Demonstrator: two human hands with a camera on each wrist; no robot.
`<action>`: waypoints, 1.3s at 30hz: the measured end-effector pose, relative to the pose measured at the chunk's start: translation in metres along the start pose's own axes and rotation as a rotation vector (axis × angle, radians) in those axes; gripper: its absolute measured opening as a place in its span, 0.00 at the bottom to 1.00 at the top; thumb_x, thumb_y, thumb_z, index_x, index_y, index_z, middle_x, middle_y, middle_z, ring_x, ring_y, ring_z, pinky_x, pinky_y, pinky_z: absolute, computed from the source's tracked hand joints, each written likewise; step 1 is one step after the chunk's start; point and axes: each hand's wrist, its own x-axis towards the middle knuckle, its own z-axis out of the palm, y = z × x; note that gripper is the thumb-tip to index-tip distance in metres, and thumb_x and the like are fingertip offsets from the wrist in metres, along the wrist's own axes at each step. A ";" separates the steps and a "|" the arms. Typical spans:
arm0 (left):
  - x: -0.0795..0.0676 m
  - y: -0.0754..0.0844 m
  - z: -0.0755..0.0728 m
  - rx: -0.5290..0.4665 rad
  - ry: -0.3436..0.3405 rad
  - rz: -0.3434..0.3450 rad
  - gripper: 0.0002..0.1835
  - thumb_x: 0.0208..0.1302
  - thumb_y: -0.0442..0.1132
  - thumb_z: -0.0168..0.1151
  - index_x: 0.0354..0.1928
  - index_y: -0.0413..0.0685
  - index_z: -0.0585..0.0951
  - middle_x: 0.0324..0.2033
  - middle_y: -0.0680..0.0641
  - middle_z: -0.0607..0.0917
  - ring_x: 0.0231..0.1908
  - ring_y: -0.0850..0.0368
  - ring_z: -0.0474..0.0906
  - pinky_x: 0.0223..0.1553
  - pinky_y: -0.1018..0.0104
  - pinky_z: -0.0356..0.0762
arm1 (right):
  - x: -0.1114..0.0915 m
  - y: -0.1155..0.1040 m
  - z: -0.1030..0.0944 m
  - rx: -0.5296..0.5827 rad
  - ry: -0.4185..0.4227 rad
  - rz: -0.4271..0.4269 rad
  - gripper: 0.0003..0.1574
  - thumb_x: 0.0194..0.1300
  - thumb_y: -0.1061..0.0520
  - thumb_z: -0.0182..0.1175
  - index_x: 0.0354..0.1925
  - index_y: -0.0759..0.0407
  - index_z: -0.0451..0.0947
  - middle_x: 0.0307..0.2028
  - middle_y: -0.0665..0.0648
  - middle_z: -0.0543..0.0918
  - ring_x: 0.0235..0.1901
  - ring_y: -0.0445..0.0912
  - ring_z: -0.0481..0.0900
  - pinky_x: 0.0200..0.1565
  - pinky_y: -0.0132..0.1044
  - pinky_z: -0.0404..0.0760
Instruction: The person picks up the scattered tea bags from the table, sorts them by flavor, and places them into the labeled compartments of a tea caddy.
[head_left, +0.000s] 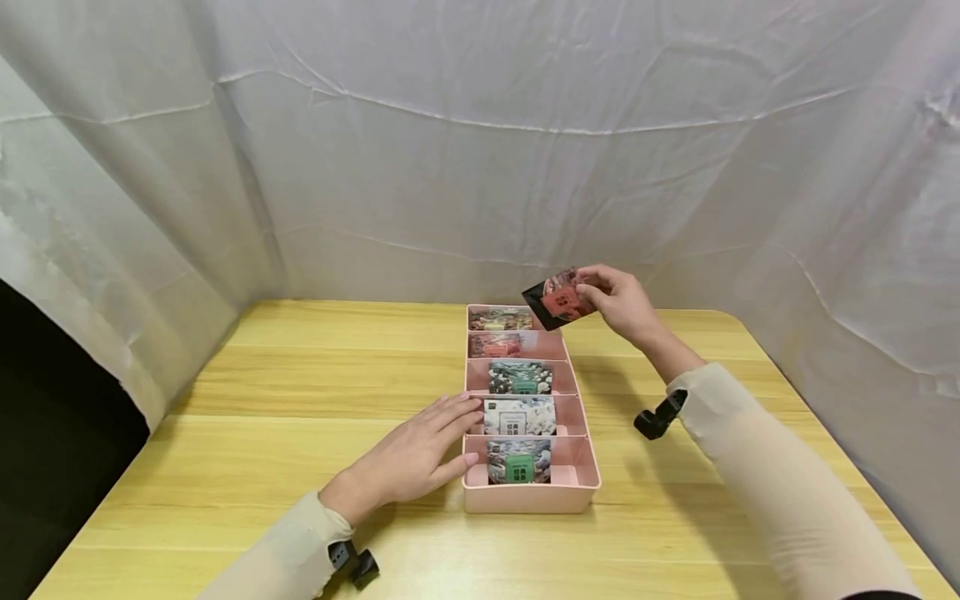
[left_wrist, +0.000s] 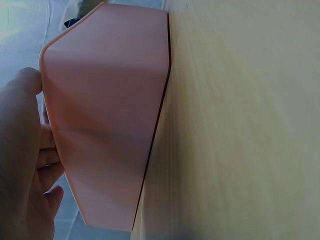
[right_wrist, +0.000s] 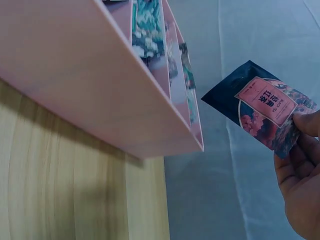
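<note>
Between the thumb and fingers of my right hand point(head_left: 617, 302) is a black tea sachet point(head_left: 561, 300) with a red label, held tilted over the far end of a pink divided box point(head_left: 531, 500). The right wrist view shows the same tea sachet point(right_wrist: 265, 107) pinched at one corner, above the box rim. My left hand point(head_left: 412, 450) rests with its fingers extended on the box's left rim, near the front compartments. In the left wrist view the fingers point(left_wrist: 47, 165) touch that rim. Each compartment of the box contains sachets, among them a green-labelled one point(head_left: 519, 463) in front and a white one point(head_left: 519, 417) behind it.
The box stands on a light wooden table point(head_left: 315, 400), lengthwise away from me. A pale cloth curtain point(head_left: 480, 183) hangs right behind the table's far edge and along both sides. Dark wrist cameras point(head_left: 660, 414) stick out from both sleeves.
</note>
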 end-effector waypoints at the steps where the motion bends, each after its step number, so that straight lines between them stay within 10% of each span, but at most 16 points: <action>1: 0.000 0.000 0.000 0.001 -0.002 -0.002 0.35 0.76 0.60 0.37 0.72 0.42 0.63 0.73 0.42 0.61 0.73 0.48 0.51 0.73 0.53 0.48 | 0.001 -0.002 0.002 -0.005 -0.006 -0.004 0.18 0.72 0.58 0.57 0.56 0.64 0.77 0.43 0.65 0.83 0.38 0.52 0.80 0.35 0.33 0.81; 13: 0.000 0.001 0.001 -0.007 -0.007 -0.006 0.35 0.76 0.60 0.37 0.72 0.42 0.63 0.73 0.43 0.60 0.74 0.49 0.49 0.72 0.51 0.50 | 0.003 -0.009 0.030 -0.084 -0.127 0.004 0.18 0.73 0.61 0.54 0.59 0.59 0.78 0.49 0.63 0.83 0.38 0.51 0.81 0.35 0.40 0.81; 22: 0.000 0.002 0.000 0.001 -0.005 -0.003 0.35 0.76 0.60 0.37 0.73 0.42 0.62 0.73 0.43 0.60 0.74 0.50 0.50 0.73 0.54 0.47 | 0.004 -0.008 0.049 -0.194 -0.198 -0.029 0.19 0.75 0.59 0.53 0.60 0.55 0.78 0.47 0.58 0.85 0.15 0.43 0.63 0.20 0.36 0.65; 39: 0.001 0.002 0.000 -0.002 0.014 0.018 0.34 0.76 0.59 0.38 0.71 0.41 0.64 0.72 0.42 0.62 0.73 0.48 0.52 0.72 0.54 0.47 | 0.004 -0.008 0.072 -0.327 -0.330 -0.093 0.14 0.72 0.58 0.57 0.51 0.52 0.84 0.46 0.56 0.86 0.16 0.43 0.71 0.28 0.39 0.73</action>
